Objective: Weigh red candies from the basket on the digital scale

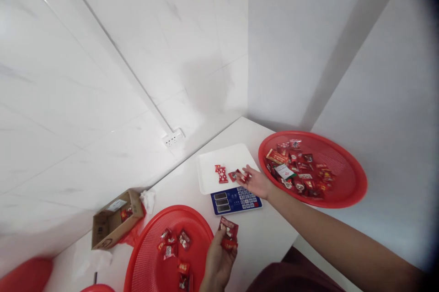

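My left hand (219, 257) is closed around red wrapped candy packets (228, 231), pinched under the thumb, beside the left red basket's rim. My right hand (255, 183) reaches over the white tray (206, 177) of a digital scale, with a small red-wrapped candy (244, 176) between its partly curled fingers. On the tray lie a red-and-white dotted packet (222, 175), a smaller red piece (217, 168) and another red packet (233, 175) by my right fingertips. The scale's blue keypad panel (230, 201) faces me, partly behind my right hand.
A round red basket (346, 168) with many mixed packets stands at the right by the wall. Another red basket (147, 246) at the lower left holds several packets. A cardboard box (109, 232) with red packets sits against the tiled wall, below a power socket (173, 138).
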`<act>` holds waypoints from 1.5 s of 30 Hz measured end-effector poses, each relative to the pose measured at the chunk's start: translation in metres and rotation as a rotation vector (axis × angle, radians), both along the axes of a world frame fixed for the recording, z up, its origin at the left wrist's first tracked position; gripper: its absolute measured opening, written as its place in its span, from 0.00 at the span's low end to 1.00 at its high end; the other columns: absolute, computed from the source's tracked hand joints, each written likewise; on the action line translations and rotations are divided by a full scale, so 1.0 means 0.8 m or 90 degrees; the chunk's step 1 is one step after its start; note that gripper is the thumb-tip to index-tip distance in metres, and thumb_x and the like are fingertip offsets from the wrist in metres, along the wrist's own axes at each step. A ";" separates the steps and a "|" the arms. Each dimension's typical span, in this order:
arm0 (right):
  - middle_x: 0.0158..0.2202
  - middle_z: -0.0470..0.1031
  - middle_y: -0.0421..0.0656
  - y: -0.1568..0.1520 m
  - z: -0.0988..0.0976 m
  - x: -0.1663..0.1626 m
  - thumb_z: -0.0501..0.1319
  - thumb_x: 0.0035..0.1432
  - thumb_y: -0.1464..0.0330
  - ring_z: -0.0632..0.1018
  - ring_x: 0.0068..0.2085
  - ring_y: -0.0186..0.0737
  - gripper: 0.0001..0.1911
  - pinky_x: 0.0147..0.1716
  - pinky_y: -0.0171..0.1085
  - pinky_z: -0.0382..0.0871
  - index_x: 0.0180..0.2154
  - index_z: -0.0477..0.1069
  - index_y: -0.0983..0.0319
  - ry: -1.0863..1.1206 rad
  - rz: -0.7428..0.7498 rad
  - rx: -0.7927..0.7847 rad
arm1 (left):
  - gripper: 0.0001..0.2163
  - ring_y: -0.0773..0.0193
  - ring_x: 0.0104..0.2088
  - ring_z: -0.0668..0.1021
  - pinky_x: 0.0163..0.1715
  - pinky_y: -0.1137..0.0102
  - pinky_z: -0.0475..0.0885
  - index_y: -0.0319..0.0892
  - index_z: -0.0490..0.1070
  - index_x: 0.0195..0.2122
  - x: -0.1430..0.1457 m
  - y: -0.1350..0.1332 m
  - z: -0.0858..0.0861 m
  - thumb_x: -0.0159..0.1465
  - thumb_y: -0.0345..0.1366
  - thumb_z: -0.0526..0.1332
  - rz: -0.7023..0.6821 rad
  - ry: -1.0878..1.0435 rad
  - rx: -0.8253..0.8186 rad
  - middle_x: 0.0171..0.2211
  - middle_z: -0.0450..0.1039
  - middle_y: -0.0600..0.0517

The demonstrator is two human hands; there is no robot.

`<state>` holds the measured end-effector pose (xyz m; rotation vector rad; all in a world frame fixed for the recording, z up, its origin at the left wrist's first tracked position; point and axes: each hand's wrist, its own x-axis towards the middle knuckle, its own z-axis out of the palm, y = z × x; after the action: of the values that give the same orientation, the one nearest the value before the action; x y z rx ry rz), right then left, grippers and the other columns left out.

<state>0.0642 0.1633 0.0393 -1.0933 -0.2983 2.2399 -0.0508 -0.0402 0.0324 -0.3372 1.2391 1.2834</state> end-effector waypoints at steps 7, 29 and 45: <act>0.42 0.69 0.42 -0.021 0.005 0.007 0.60 0.52 0.62 0.73 0.40 0.36 0.18 0.41 0.39 0.67 0.44 0.60 0.56 -0.153 0.136 0.137 | 0.15 0.73 0.23 0.71 0.22 0.77 0.66 0.39 0.67 0.39 0.007 0.005 0.006 0.52 0.37 0.64 -0.041 0.046 0.061 0.30 0.70 0.51; 0.23 0.69 0.39 -0.177 -0.040 0.075 0.63 0.43 0.58 0.68 0.24 0.29 0.16 0.23 0.29 0.59 0.27 0.68 0.65 -0.227 0.501 0.304 | 0.21 0.70 0.23 0.70 0.25 0.73 0.60 0.38 0.67 0.29 0.033 -0.018 -0.014 0.45 0.52 0.64 -0.349 0.199 0.106 0.23 0.69 0.52; 0.38 0.71 0.44 -0.081 0.004 0.033 0.61 0.48 0.56 0.72 0.31 0.32 0.17 0.29 0.32 0.64 0.37 0.66 0.61 -0.264 0.215 0.278 | 0.13 0.67 0.30 0.76 0.38 0.70 0.69 0.41 0.61 0.37 0.024 -0.041 -0.007 0.51 0.27 0.60 -0.109 0.106 0.087 0.27 0.70 0.52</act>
<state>0.0903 0.0986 0.0422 -1.3201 -1.1621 2.0521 -0.0320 -0.0732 0.0268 -0.0249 1.2823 1.2584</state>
